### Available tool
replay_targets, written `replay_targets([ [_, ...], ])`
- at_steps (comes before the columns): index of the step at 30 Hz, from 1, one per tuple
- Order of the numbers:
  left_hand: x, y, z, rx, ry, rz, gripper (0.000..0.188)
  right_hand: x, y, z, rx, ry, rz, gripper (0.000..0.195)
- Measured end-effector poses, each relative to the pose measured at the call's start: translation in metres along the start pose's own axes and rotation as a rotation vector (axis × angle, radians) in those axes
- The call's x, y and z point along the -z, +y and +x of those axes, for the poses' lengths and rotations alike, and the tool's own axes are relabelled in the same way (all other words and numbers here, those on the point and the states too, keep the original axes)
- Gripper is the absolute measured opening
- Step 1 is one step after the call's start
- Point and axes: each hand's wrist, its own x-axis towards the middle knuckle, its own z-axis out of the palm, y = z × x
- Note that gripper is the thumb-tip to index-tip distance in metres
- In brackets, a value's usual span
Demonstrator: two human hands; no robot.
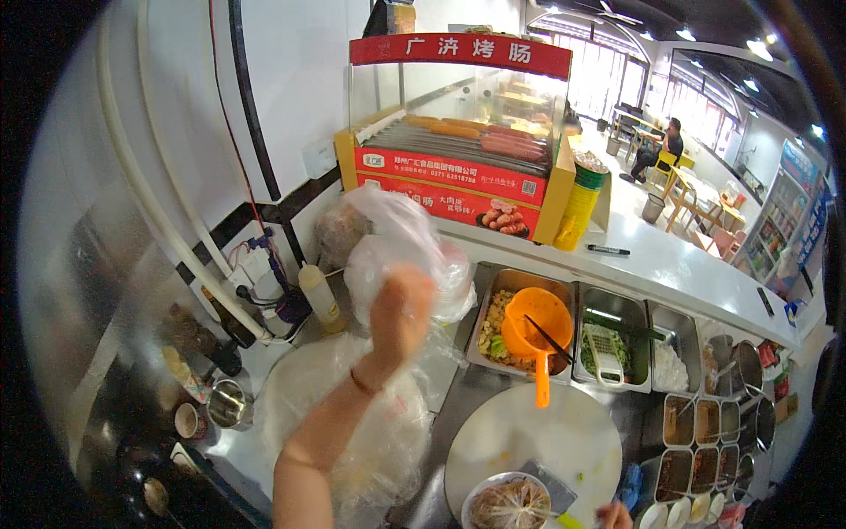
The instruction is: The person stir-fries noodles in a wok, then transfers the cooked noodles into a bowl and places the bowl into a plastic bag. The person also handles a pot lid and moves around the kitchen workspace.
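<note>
My left hand [400, 311], blurred and with a band at the wrist, is raised over the counter with its fingers curled at a thin clear plastic bag [403, 218]. Whether it grips the bag is too blurred to tell. Behind it stand more plastic-wrapped items. My right hand [613, 516] shows only partly at the bottom edge, beside the round white cutting board [535, 423]. On that board are a bowl of food covered in clear plastic [509, 506] and a cleaver [550, 486] with a green handle, partly hidden by the bowl.
An orange plastic strainer [538, 321] with black chopsticks rests on a steel food pan. Pans of greens [611, 357] and condiments [677, 420] line the right. A sausage roller grill [456, 145] stands behind, a squeeze bottle [319, 297] at left. A person [661, 151] sits far off.
</note>
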Motion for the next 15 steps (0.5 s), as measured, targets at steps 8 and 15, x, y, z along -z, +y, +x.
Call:
replay_targets([
  [8,0.073,0.18,-0.114,-0.216,-0.786,-0.677,0.023,-0.115,-0.112,0.044,-0.384,-0.691,0.772,0.055],
  [15,0.083,0.151,-0.132,1.496,-0.785,-0.87,0.042,-0.079,-0.092,0.026,-0.14,-0.819,0.732,0.011],
])
